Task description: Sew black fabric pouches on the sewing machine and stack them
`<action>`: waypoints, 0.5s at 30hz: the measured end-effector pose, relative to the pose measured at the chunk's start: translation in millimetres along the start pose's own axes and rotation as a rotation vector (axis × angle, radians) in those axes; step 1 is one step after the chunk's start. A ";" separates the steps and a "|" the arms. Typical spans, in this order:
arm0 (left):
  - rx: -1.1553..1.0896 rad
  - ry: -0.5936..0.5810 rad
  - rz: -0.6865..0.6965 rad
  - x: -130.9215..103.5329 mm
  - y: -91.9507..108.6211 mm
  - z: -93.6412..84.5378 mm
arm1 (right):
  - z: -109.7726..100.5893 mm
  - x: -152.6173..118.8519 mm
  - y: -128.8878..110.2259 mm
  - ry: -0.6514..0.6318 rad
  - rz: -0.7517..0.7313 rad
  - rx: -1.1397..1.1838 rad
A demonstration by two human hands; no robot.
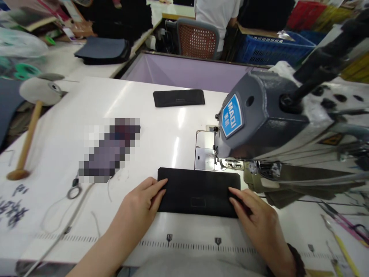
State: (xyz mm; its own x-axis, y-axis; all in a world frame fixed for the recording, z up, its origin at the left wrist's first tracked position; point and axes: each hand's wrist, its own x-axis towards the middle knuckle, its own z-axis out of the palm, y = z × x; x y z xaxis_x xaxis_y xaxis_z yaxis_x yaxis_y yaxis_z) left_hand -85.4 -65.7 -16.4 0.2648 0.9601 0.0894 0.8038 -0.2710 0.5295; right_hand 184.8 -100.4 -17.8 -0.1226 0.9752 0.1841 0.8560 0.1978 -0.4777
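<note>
A flat black fabric piece [198, 188] with a small pale rectangle marked on it lies just in front of the sewing machine [259, 111]. At its left edge my left hand [144, 200] pinches it between thumb and fingers. The right edge is gripped the same way by my right hand [253, 211]. The far edge of the piece is close to the metal needle plate [205, 158], beside the presser foot area. A second black fabric piece [178, 98] with a similar mark rests farther back on the white table.
A wooden-handled mallet [31, 130] stands at the left. A pixelated phone-like object [109, 154] lies near a cable [77, 213] with a ring. Olive fabric [300, 182] sits under the machine arm; scissors [346, 223] lie at right. A person [217, 19] sits behind, by a blue crate [268, 48].
</note>
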 end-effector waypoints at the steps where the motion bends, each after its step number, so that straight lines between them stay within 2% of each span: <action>1: 0.000 0.004 0.005 0.1 0.0 0.0 | 0.1 0.4 -0.1 -0.005 0.008 0.000; 15: 0.005 0.007 0.018 0.7 0.4 -2.1 | -0.2 0.8 -0.4 0.003 0.093 0.037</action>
State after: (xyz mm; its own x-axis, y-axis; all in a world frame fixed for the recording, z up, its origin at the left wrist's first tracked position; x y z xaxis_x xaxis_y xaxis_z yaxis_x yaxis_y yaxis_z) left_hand -86.0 -64.9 -14.4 0.2757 0.9556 0.1045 0.8014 -0.2885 0.5239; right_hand 184.5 -99.7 -17.4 -0.0421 0.9893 0.1396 0.8444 0.1099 -0.5243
